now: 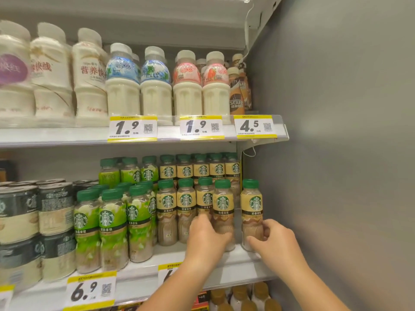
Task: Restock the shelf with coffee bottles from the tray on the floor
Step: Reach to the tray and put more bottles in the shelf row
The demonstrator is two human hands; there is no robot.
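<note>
Two cream-label coffee bottles upright, green caps up, long axis vertical, at right end of middle shelf [224, 263]. Right grip [272, 240] closed on lower body of rightmost bottle [251, 209] beside grey side wall [336, 153]. Left grip [207, 237] wrapped round neighbouring bottle [222, 205]. Green-label bottles [112, 221] further left.

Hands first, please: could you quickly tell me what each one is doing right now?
Left hand: closed on a cream-label coffee bottle.
Right hand: closed on the rightmost coffee bottle at its base.
</note>
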